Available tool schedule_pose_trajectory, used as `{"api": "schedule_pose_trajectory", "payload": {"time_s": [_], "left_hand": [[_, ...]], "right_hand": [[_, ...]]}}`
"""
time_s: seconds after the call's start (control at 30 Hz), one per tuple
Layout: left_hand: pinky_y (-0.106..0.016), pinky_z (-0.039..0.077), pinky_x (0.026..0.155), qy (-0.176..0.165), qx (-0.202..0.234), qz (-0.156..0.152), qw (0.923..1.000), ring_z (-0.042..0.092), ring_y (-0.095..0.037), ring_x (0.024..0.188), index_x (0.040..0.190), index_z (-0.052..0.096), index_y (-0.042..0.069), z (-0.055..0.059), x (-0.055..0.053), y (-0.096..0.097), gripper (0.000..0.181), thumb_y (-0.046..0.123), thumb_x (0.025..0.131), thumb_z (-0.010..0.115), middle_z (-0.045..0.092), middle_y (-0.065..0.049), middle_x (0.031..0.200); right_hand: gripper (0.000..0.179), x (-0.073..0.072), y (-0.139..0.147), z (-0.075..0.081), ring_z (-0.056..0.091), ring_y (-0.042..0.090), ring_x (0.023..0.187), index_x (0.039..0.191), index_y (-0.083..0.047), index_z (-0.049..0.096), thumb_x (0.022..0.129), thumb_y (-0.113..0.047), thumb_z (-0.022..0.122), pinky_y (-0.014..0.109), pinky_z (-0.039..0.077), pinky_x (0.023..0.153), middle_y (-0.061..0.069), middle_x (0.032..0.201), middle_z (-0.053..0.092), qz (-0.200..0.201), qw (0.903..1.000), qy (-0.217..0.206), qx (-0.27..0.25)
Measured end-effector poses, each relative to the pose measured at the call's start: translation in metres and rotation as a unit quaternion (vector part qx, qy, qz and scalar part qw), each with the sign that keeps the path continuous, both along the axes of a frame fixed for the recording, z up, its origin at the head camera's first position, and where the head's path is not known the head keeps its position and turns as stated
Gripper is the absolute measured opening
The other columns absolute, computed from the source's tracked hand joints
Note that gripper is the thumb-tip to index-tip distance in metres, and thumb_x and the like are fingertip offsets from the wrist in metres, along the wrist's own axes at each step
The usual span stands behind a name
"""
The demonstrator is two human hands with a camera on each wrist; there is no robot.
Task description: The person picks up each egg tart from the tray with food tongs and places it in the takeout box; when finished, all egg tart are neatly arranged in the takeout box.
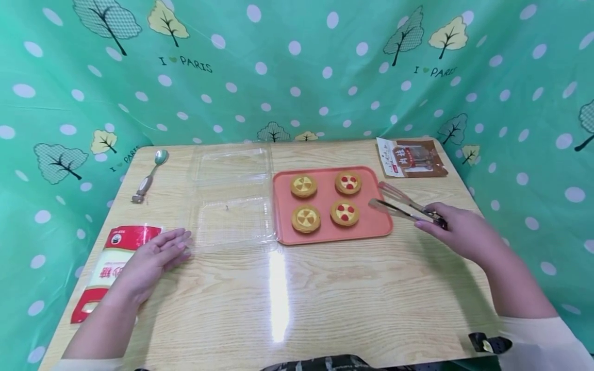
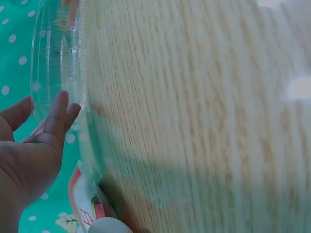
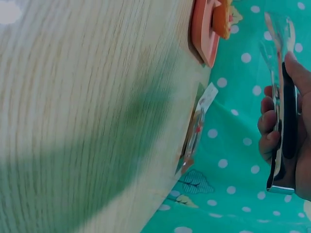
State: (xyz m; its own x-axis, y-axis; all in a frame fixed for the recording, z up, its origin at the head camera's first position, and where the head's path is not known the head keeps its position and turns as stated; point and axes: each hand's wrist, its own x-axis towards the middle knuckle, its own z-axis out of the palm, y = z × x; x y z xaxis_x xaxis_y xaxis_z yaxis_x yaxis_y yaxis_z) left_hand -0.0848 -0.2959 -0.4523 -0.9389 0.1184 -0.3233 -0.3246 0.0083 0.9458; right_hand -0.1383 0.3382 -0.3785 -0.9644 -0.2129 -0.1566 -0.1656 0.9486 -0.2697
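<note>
A pair of metal tongs (image 1: 403, 202) is gripped in my right hand (image 1: 457, 232), its two arms spread apart over the right edge of a pink tray (image 1: 325, 236). On that tray lie several egg tarts: two with red pieces on top, such as the near tart (image 1: 345, 213), and two with a pale wedge pattern, such as the near left tart (image 1: 306, 219). Left of the tray stands a clear plastic box (image 1: 234, 221) with its lid raised back. My left hand (image 1: 153, 260) has relaxed fingers by the box's left edge and holds nothing. Whether it touches the box I cannot tell.
A red and white bag (image 1: 116, 252) lies partly under my left forearm. A spoon (image 1: 150, 175) rests at the back left. At the back right is a brown and white packet (image 1: 413, 157). A green dotted cloth (image 1: 297, 77) surrounds the wooden table (image 1: 223, 299).
</note>
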Motion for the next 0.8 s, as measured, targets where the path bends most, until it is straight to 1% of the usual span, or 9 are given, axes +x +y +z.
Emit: {"api": "schedule_pose_trajectory", "payload": {"time_s": [0.07, 0.13, 0.2, 0.37, 0.47, 0.53, 0.63, 0.73, 0.8], "left_hand": [[-0.023, 0.052, 0.095, -0.005, -0.006, -0.001, 1.0000, 0.060, 0.000, 0.119, 0.153, 0.020, -0.005, 0.000, -0.001, 0.000, 0.074, 0.022, 0.098, 0.061, 0.034, -0.016, 0.157], [-0.023, 0.052, 0.095, -0.008, -0.011, -0.002, 0.9999, 0.059, 0.000, 0.119, 0.153, 0.019, -0.004, 0.000, -0.001, 0.000, 0.074, 0.023, 0.098, 0.061, 0.028, -0.019, 0.159], [-0.023, 0.052, 0.095, -0.008, -0.012, -0.004, 0.9999, 0.059, 0.000, 0.119, 0.153, 0.019, -0.004, -0.001, -0.001, -0.001, 0.074, 0.024, 0.098, 0.061, 0.026, -0.021, 0.159], [-0.023, 0.053, 0.095, -0.002, -0.008, -0.004, 1.0000, 0.059, 0.000, 0.119, 0.153, 0.019, -0.005, -0.002, -0.001, 0.000, 0.074, 0.022, 0.098, 0.061, 0.027, -0.020, 0.159], [-0.024, 0.052, 0.095, 0.001, -0.005, -0.002, 1.0000, 0.059, 0.000, 0.119, 0.152, 0.019, -0.006, -0.002, -0.001, 0.000, 0.073, 0.020, 0.098, 0.061, 0.029, -0.019, 0.158], [-0.024, 0.052, 0.095, 0.003, -0.003, -0.002, 1.0000, 0.059, -0.001, 0.119, 0.152, 0.019, -0.007, -0.002, -0.001, 0.000, 0.073, 0.020, 0.099, 0.060, 0.028, -0.020, 0.158], [-0.024, 0.052, 0.095, 0.002, -0.001, -0.001, 1.0000, 0.059, 0.000, 0.119, 0.152, 0.019, -0.007, -0.002, -0.001, 0.000, 0.073, 0.019, 0.099, 0.060, 0.027, -0.021, 0.158], [-0.024, 0.053, 0.095, 0.002, -0.002, -0.002, 1.0000, 0.059, 0.000, 0.119, 0.152, 0.019, -0.006, -0.002, -0.001, 0.000, 0.073, 0.019, 0.099, 0.060, 0.026, -0.021, 0.159], [-0.023, 0.052, 0.095, 0.000, -0.005, -0.004, 1.0000, 0.059, -0.001, 0.119, 0.153, 0.019, -0.006, -0.001, -0.001, 0.000, 0.073, 0.020, 0.099, 0.060, 0.026, -0.021, 0.159]], "right_hand": [[0.058, 0.000, -0.004, 0.000, 0.049, 0.016, 0.064, 0.120, -0.014, 0.060, 0.093, -0.064, 0.051, 0.030, 0.037, 0.053, -0.001, 0.073, 0.055, 0.016, 0.9998, -0.004, 0.010], [0.058, -0.001, -0.007, -0.001, 0.051, 0.015, 0.067, 0.120, -0.014, 0.061, 0.092, -0.064, 0.052, 0.031, 0.040, 0.056, -0.002, 0.077, 0.059, 0.027, 0.9994, -0.010, 0.018], [0.059, -0.001, -0.009, -0.004, 0.052, 0.014, 0.068, 0.121, -0.013, 0.062, 0.092, -0.063, 0.054, 0.032, 0.043, 0.058, -0.004, 0.078, 0.061, 0.037, 0.9989, -0.009, 0.026], [0.063, -0.004, -0.013, -0.012, 0.052, 0.012, 0.066, 0.122, -0.013, 0.063, 0.090, -0.066, 0.053, 0.033, 0.045, 0.059, -0.006, 0.076, 0.061, 0.054, 0.9978, -0.009, 0.037], [0.062, -0.007, -0.014, -0.015, 0.051, 0.013, 0.065, 0.121, -0.014, 0.064, 0.091, -0.067, 0.051, 0.032, 0.043, 0.058, -0.006, 0.073, 0.059, 0.056, 0.9978, -0.021, 0.028], [0.057, -0.010, -0.015, -0.015, 0.050, 0.014, 0.062, 0.118, -0.016, 0.064, 0.092, -0.065, 0.051, 0.032, 0.042, 0.055, -0.004, 0.071, 0.056, 0.048, 0.9980, -0.039, 0.008], [0.051, -0.017, -0.015, -0.015, 0.048, 0.017, 0.055, 0.110, -0.018, 0.062, 0.094, -0.064, 0.049, 0.032, 0.040, 0.049, 0.000, 0.066, 0.052, 0.030, 0.9961, -0.078, -0.028], [0.053, -0.023, -0.015, -0.015, 0.048, 0.019, 0.049, 0.105, -0.016, 0.061, 0.093, -0.066, 0.047, 0.033, 0.040, 0.046, 0.004, 0.066, 0.052, 0.017, 0.9916, -0.118, -0.051], [0.056, -0.026, -0.015, -0.016, 0.048, 0.019, 0.049, 0.105, -0.015, 0.061, 0.093, -0.067, 0.047, 0.033, 0.041, 0.047, 0.006, 0.069, 0.054, 0.015, 0.9884, -0.141, -0.055]]}}
